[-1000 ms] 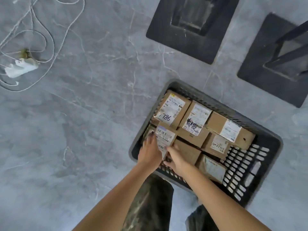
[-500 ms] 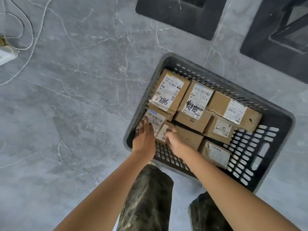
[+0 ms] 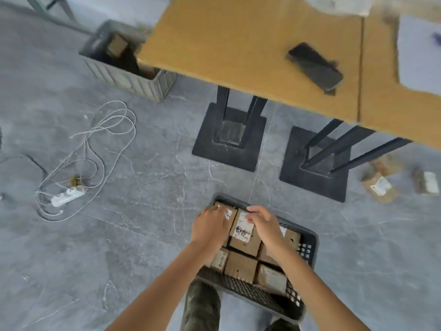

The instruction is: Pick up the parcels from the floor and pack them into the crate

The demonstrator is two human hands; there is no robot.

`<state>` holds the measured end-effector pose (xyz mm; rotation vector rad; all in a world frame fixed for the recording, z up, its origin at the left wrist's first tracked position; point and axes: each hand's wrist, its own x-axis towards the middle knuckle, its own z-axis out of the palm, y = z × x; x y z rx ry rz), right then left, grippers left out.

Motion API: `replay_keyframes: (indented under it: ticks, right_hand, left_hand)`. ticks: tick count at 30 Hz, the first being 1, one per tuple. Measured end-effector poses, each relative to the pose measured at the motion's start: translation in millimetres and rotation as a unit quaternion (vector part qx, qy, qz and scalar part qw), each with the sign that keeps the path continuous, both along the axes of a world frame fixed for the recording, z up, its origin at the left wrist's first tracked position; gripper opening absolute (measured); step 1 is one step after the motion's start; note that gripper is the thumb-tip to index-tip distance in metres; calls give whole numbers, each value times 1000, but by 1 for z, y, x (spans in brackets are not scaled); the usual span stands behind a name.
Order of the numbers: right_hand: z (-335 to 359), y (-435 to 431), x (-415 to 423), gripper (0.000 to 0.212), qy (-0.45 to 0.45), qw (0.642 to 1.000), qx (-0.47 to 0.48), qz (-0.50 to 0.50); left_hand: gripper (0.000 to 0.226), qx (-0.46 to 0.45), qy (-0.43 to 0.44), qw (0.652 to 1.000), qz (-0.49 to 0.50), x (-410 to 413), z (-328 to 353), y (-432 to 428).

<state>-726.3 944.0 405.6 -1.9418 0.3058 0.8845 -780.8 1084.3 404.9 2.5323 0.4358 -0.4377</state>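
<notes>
A dark slotted crate [image 3: 310, 238] stands on the floor in front of my legs, with several brown labelled parcels packed side by side in it. My left hand [image 3: 210, 226] lies with bent fingers on the far-left parcel [image 3: 231, 215]. My right hand [image 3: 263, 223] touches the far edge of the middle parcel [image 3: 244, 232], which has a scribbled white label. Neither hand lifts a parcel. Two more parcels, one at the right [image 3: 379, 187] and one at the frame's edge [image 3: 427, 185], lie on the floor to the right, past the table legs.
A yellow table [image 3: 238, 44] with a phone [image 3: 315, 66] on it overhangs two black bases, one to the left [image 3: 229, 137] and one to the right [image 3: 315, 163], beyond the crate. A second grey crate [image 3: 133, 77] sits at the back left. A white power strip [image 3: 68, 197] and its cord lie to the left.
Both hands moved from the small parcel in the crate's near-left corner to the far row. The view swung upward, bringing the table, a second crate and floor parcels into sight.
</notes>
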Motion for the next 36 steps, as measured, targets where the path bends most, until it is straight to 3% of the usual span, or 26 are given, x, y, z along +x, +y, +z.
replay_keyframes:
  ticks: [7,13,23,27,31,36]
  right_hand:
    - [241,-13,22,21,-153,984,73,-50]
    - [353,-71,-9,24,-255,960,75,-84]
    - [432,-233,-68,25,-413,901,32,-133]
    - [449,-316,-103,34,-449,877,33,-165]
    - [459,-409,-142,25,-485,849,36,-208]
    - [469,-502,-181,33,-502,825,18,-260]
  left_hand:
    - [27,-19,-146,989,-18,46,243,-16]
    - [26,-27,-224,972,-72,36,356,-61]
    - [25,0,-307,936,-169,5,427,-185]
    - [28,10,-339,920,-196,-7,446,-258]
    - [31,-4,-352,911,-214,-22,458,-332]
    - [29,-41,-392,889,-232,-39,464,-411]
